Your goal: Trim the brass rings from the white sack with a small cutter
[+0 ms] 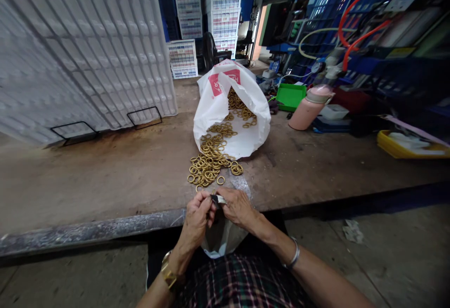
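Observation:
At the table's front edge my left hand [201, 210] is closed in a pinch, its fingertips against a small black-and-white piece [218, 199] whose kind I cannot make out. My right hand [239, 208] grips the white end of that piece between thumb and fingers. Just beyond the fingertips lies a heap of brass-coloured rings [211, 160], with a single ring [221, 180] apart from it. The heap spills from the mouth of a white plastic bag [246, 137] with red print. Below my hands a pale plastic bag [225, 237] hangs open over my lap.
Tall stacks of white plastic trays [105, 41] stand at the left of the wooden table [140, 172]. To the right are a pink bottle [309, 106], a green tray [291, 96] and a yellow tray [397, 148]. White crates [225, 12] rise behind, and orange hoses [346, 17] curve at upper right.

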Motion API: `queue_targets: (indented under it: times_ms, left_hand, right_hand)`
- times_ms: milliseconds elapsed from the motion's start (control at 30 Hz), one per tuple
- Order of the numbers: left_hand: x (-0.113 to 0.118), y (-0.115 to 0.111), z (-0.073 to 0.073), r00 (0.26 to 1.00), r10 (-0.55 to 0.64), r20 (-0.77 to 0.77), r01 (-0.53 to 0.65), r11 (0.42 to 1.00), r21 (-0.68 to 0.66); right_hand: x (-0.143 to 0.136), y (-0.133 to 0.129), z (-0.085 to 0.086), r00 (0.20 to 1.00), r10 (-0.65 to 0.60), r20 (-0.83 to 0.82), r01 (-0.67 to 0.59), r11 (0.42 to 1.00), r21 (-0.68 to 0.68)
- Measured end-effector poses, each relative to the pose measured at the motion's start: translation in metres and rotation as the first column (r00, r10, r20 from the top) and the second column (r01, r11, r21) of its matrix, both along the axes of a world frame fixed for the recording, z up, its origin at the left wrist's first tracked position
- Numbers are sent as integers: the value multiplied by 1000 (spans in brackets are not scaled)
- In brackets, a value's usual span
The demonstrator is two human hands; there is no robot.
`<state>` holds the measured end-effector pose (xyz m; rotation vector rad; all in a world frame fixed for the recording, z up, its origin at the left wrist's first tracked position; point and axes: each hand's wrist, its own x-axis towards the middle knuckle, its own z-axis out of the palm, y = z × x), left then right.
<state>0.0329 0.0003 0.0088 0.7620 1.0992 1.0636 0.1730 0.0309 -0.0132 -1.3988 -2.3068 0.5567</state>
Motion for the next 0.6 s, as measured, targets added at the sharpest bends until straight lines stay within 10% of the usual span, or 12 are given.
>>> queue_targets:
  times_ms: [600]
  left_hand:
    - [-3, -11, 10, 971, -68, 229, 79, 996, -40]
  right_hand:
    - [3, 23, 4, 937, -286, 202, 284, 958, 36]
